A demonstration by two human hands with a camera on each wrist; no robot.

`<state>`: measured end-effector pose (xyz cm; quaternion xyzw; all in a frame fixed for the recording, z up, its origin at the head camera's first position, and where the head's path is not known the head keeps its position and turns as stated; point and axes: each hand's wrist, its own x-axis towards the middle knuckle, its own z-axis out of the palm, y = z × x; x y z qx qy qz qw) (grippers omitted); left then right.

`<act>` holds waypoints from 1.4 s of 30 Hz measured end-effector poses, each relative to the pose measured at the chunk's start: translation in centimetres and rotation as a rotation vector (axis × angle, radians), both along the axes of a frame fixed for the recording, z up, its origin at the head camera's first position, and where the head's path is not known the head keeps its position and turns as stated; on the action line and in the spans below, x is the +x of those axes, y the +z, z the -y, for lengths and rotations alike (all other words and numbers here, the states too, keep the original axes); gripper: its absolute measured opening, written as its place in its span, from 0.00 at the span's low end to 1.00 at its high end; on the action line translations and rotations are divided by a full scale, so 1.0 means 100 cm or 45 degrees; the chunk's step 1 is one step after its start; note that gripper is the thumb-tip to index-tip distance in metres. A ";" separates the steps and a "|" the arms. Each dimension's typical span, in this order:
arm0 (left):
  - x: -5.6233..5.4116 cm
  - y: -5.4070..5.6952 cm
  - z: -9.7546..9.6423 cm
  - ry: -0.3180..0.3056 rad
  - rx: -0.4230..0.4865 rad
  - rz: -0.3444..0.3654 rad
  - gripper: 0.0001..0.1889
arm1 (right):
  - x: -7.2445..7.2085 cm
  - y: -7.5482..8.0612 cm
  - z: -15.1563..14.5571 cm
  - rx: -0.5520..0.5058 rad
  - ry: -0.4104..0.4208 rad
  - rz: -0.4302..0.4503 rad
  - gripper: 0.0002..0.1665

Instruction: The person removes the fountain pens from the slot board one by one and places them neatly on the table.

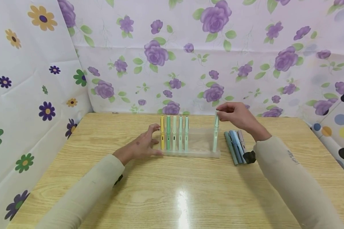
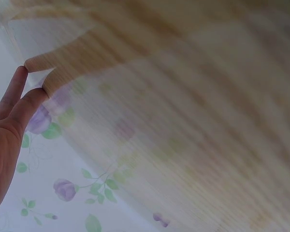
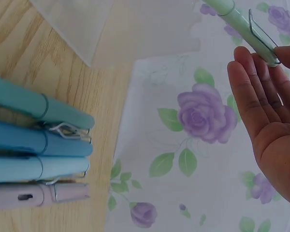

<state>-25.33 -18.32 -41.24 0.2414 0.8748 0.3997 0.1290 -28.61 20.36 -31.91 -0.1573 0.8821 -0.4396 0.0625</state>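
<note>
A frosted clear pen stand (image 1: 200,154) holds several upright pens on its left side, from a yellow pen (image 1: 162,133) through a green pen (image 1: 168,133) to pale green ones. At the stand's right end my right hand (image 1: 237,117) pinches the cap end of a pale green pen (image 1: 216,135), upright in the head view; the right wrist view shows thumb and fingertips at its clip end. My left hand (image 1: 143,141) rests at the stand's left end, fingers spread beside the yellow pen. In the left wrist view the left hand's fingers (image 2: 17,92) touch the table surface.
Right of the stand several capped pens lie side by side: a teal pen (image 3: 43,106), a blue pen (image 3: 43,137), a light blue pen (image 3: 43,167) and a pinkish pen (image 3: 43,194). Behind the wooden table (image 1: 166,190) hangs a flowered cloth (image 1: 126,79).
</note>
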 end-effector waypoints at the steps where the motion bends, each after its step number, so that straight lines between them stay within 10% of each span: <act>1: 0.000 0.000 0.000 0.003 0.000 0.003 0.51 | 0.000 0.000 -0.002 -0.002 -0.002 0.001 0.23; 42: 0.001 0.000 0.000 0.016 -0.002 0.004 0.52 | 0.012 -0.013 -0.080 0.064 -0.140 0.053 0.29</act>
